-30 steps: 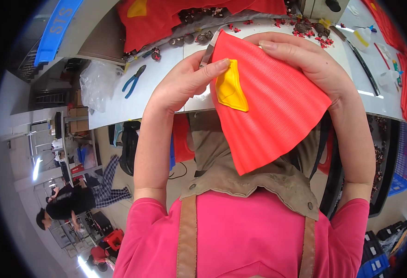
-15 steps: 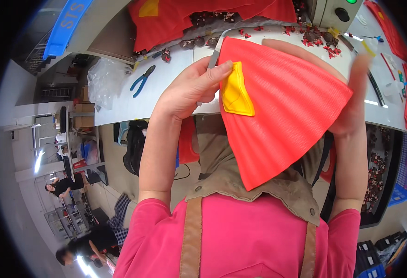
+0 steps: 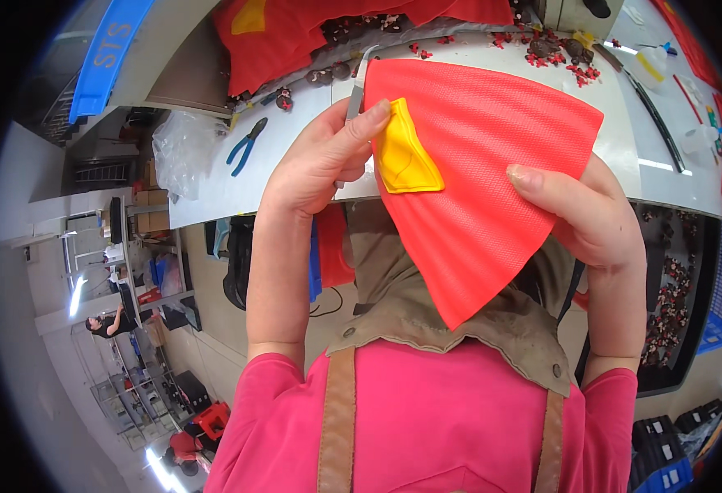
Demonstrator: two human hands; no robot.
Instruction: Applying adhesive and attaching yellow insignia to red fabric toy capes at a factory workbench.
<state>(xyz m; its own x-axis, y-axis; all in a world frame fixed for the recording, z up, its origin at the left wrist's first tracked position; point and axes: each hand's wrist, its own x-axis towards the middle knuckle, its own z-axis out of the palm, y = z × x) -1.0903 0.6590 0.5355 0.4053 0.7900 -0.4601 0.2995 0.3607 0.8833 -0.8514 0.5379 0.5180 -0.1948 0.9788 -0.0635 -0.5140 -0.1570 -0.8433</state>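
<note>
A red, ribbed, cape-shaped piece [image 3: 484, 181] with a raised yellow patch [image 3: 410, 164] is held up in front of me, its pointed lower end hanging over my apron. My left hand [image 3: 316, 156] pinches its left edge, thumb against the patch. In that same hand is a grey metal tool with a bent tip [image 3: 356, 100], perhaps tweezers. At the right edge, my right hand [image 3: 591, 205] grips the cape piece with the thumb on top; the other fingers are hidden beneath it.
Teal-handled pliers [image 3: 248, 148] and a clear plastic bag [image 3: 184, 152] lie on the white table's left. More red pieces [image 3: 271, 53] and small dark-and-red parts [image 3: 554, 49] lie at the back. A black tube [image 3: 655, 119] and bottle [image 3: 653, 62] are rightward. Below right stands a black tray [image 3: 665, 329].
My right hand has come from behind the cape piece's right side to hold it, thumb now on its face. The cape piece has shifted slightly left. The left hand keeps its grip.
</note>
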